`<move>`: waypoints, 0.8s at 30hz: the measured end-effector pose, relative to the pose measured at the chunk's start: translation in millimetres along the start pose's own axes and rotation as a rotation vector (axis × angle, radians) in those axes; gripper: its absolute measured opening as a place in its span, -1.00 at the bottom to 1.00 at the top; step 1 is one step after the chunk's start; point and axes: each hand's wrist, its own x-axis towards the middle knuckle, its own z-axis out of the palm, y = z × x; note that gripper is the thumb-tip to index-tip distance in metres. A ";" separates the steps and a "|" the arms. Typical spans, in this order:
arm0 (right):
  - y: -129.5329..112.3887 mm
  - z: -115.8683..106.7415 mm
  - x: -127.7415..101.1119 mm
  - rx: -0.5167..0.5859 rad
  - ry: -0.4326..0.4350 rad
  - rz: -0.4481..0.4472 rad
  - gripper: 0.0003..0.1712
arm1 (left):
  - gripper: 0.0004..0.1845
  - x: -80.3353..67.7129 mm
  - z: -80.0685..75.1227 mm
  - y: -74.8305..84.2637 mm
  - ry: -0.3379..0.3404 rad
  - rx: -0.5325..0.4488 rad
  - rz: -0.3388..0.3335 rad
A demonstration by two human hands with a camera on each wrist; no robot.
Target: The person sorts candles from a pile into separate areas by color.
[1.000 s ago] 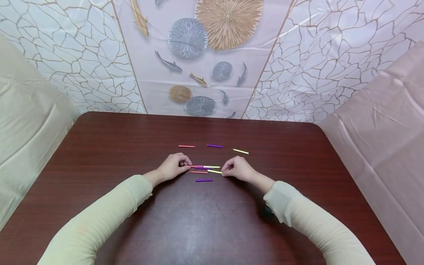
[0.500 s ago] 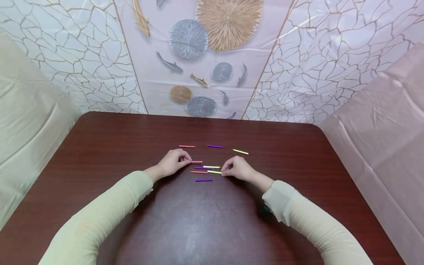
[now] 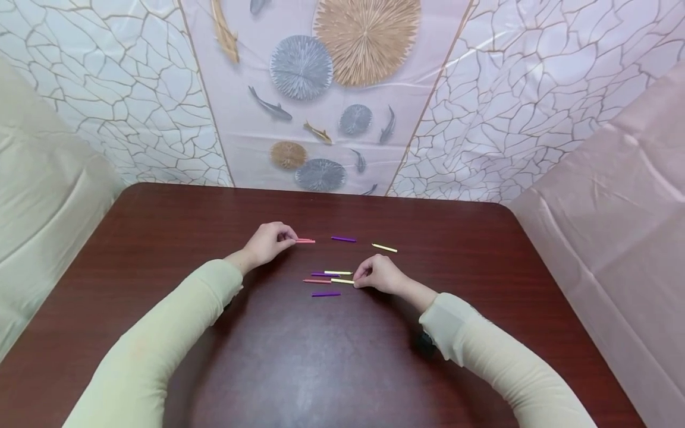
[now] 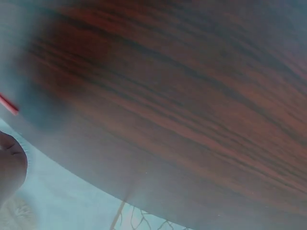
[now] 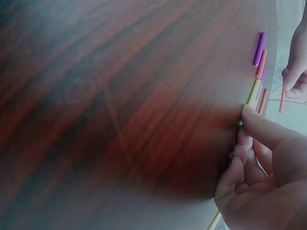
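Note:
Several short coloured sticks lie on a dark wooden table (image 3: 342, 356). My left hand (image 3: 293, 239) pinches a red stick (image 3: 306, 241) at the far row, right by another red one. Further right in that row lie a purple stick (image 3: 343, 239) and a yellow stick (image 3: 384, 247). My right hand (image 3: 357, 279) has its fingers curled and pinches the end of a yellow stick (image 3: 342, 280) (image 5: 253, 92) in the near cluster. That cluster also holds a yellow stick (image 3: 338, 273), a purple stick (image 3: 323, 274), a red stick (image 3: 317, 281) and a purple stick (image 3: 326, 294).
Patterned plastic sheeting (image 3: 481, 119) hangs behind the table, with plain sheets at the left (image 3: 43, 178) and right (image 3: 615, 208). The left wrist view is blurred wood grain with a red stick end (image 4: 8, 104) at its edge.
My left hand lifted a red stick out of the near cluster and carried it away from me to the far row's red stick. The right hand stayed on the yellow stick.

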 end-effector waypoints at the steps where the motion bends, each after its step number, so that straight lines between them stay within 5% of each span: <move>1: 0.2 0.3 0.0 -0.002 -0.002 0.001 -0.93 | -0.93 0.5 -0.3 -1.0 -0.002 0.004 -0.004; 15: 1.6 -0.1 -0.5 -0.004 -0.006 -0.003 -0.92 | -0.96 0.3 9.7 -12.6 -0.029 0.071 -0.033; 24: 2.3 0.0 -0.5 -0.014 -0.003 -0.016 -0.92 | -0.94 -2.1 12.3 -11.7 0.012 0.087 -0.035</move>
